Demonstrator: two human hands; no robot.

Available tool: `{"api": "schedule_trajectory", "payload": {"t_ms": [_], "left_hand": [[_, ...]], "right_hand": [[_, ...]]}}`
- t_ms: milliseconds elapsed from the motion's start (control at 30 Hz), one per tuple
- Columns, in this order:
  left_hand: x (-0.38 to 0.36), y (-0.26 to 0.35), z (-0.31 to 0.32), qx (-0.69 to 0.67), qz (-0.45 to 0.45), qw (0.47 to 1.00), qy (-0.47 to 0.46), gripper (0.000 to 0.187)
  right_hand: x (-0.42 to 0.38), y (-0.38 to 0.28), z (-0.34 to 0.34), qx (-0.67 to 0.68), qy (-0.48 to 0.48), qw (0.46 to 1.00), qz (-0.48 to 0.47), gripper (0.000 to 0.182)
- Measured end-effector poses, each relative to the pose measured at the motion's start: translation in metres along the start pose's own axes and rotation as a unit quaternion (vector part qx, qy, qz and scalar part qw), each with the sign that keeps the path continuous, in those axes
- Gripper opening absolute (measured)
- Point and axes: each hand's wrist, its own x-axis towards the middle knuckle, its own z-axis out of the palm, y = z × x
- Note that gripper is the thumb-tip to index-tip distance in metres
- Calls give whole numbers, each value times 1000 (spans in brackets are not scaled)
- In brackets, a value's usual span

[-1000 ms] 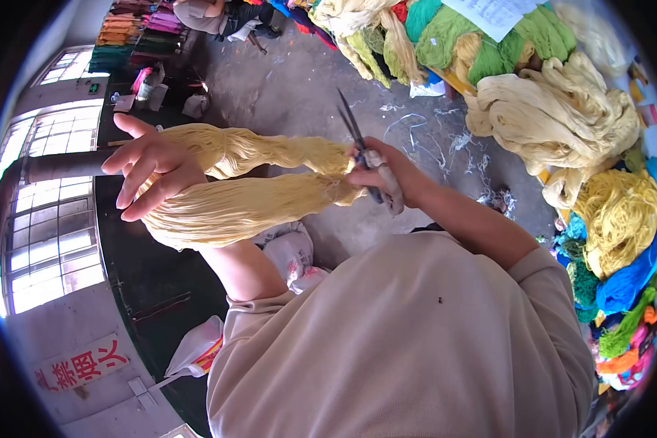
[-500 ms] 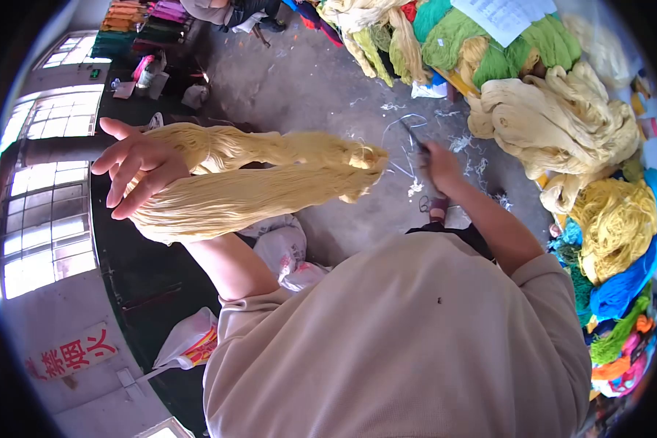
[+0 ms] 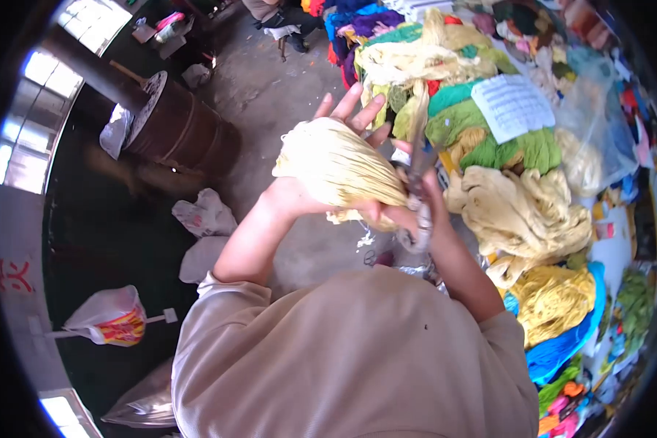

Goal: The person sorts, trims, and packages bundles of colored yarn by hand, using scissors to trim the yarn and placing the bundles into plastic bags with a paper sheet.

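Note:
A cream-yellow yarn hank (image 3: 339, 160) is looped around my left hand (image 3: 358, 109), covering its palm and back. The left fingers are spread apart and stick out beyond the far side of the yarn. My right hand (image 3: 435, 196) is closed on a pair of metal scissors (image 3: 417, 182), close against the hank's right end. The scissors' blades point up and away, and a ring handle shows below. Fingertips touch the yarn's lower right edge, but which hand they belong to is hard to tell.
Coloured yarn hanks (image 3: 518, 208) are heaped along the right, with a written paper sheet (image 3: 512, 106) on top. At left stand a rusty drum (image 3: 186, 131) with a pipe and several plastic bags (image 3: 204, 213). A seated person (image 3: 266, 11) is at the back.
My left hand has swung right and in, bringing the hank from outstretched at left to in front of me. My right hand has brought the scissors up to it. The view has turned right.

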Motion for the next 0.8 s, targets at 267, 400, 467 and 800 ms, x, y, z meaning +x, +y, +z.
{"api": "schedule_trajectory", "payload": {"t_ms": [267,400,467,800], "left_hand": [[-39,-43,20,-586,14,746,315,121],[-6,-9,26,-864,-11,407,297,104],[0,-15,34,-922,11,294,253,103],[7,-26,46,-934,-3,294,203,103]], "right_hand": [[-14,-32,-23,-201,-19,979,22,67],[-21,-32,-23,-31,18,984,173,32],[-29,-52,-13,37,-23,942,334,33],[-28,-46,2,-30,-70,941,330,27]]}}
